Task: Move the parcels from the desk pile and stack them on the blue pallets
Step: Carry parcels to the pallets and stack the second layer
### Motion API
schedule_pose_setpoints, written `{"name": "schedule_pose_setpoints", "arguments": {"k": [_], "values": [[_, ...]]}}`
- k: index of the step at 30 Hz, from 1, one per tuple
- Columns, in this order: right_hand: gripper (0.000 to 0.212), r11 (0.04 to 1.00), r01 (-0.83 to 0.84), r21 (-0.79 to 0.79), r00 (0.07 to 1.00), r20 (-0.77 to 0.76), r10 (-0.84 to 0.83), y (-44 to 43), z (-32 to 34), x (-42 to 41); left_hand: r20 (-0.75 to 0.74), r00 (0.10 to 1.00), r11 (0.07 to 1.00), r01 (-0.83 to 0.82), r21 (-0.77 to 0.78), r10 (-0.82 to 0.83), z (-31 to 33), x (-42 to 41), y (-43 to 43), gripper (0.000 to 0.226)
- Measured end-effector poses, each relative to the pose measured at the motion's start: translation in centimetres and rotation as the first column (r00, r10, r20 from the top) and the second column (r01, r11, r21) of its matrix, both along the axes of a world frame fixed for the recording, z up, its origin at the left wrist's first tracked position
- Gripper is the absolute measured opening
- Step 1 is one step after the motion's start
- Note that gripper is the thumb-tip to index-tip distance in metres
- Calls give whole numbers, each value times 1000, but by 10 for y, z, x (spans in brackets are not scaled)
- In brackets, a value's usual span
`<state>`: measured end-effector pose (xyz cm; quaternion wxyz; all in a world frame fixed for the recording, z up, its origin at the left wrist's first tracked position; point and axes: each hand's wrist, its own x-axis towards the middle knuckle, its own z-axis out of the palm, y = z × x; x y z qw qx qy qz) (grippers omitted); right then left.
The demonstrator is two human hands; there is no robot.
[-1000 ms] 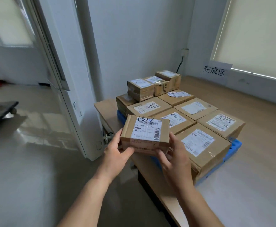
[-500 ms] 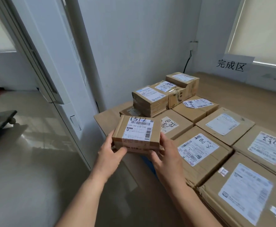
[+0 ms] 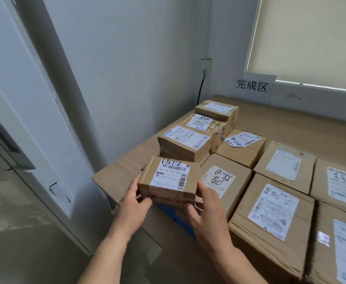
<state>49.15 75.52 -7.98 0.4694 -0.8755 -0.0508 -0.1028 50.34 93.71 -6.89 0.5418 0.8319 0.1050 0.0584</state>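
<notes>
Head view: the small parcel (image 3: 168,181), a brown cardboard box with a white shipping label and "1512" written on top, is held up between both hands at the near left corner of the load. It looks light, since two hands carry it easily by its ends. The cardboard looks stiff enough to take a squeeze, but the taped faces may be a little slick. The short ends with support underneath are the sensible places to hold it.

That is how it sits now. The left hand (image 3: 133,203) curls round the left end with the thumb on the near face, and the right hand (image 3: 207,210) clasps the right end with its fingers tucked below. The box lies level between the two palms, label up. Whether its underside touches anything, I cannot tell.

Just below it an edge of the blue pallet (image 3: 176,219) shows. To its right lies a flat layer of larger parcels (image 3: 223,181), and just beyond it stands a second tier of parcels (image 3: 185,145). On the far wall leans a paper sign (image 3: 252,87).
</notes>
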Motion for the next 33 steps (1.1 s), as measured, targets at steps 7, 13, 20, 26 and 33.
{"name": "schedule_pose_setpoints", "arguments": {"k": [7,13,20,26,33], "values": [[59,979,203,-8,979,-25,-203,56,-3,30,-49,967,967,251,45,-249,7,68,53,69],[55,937,347,-43,937,-27,-349,79,-4,44,-55,906,900,424,100,-420,6,106,68,71],[59,883,426,-199,900,-5,-435,93,-4,56,-33,878,876,479,52,-478,2,127,73,66],[55,840,420,-343,889,-31,-457,96,-5,61,-66,857,858,514,20,-512,-15,139,81,30],[44,834,388,-392,897,-50,-440,98,0,71,-54,857,859,512,-17,-513,-11,145,85,39]]}}
